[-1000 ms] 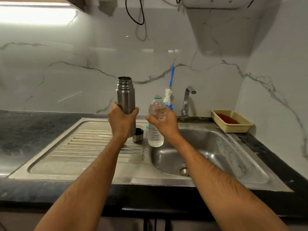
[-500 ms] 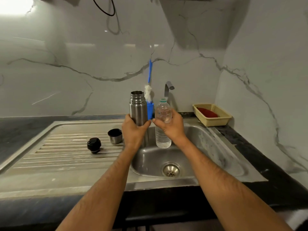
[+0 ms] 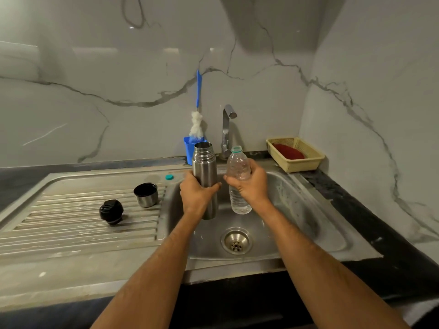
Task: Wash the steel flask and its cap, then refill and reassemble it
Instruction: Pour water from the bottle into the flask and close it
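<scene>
left hand (image 3: 197,193) grips the upright open flask (image 3: 204,172) mid-body; right hand (image 3: 251,186) grips the water bottle (image 3: 238,167) beside it.

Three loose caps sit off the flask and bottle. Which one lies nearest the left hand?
The small teal bottle cap, on the sink edge just left of the left hand. The steel cup lid and black stopper lie farther out on the drainboard.

Walls (image 3: 95,67): glossy white marble, grey veining, meeting in a corner at upper right. Counter (image 3: 403,245): dark stone, running along the lower frame. Sink (image 3: 308,210): steel, centre, drainboard (image 3: 71,222) to the left. Tap (image 3: 226,129): steel, at the back wall. Cable (image 3: 133,13): loop hanging at upper left. Light: dim, reflections on the wall.
</scene>
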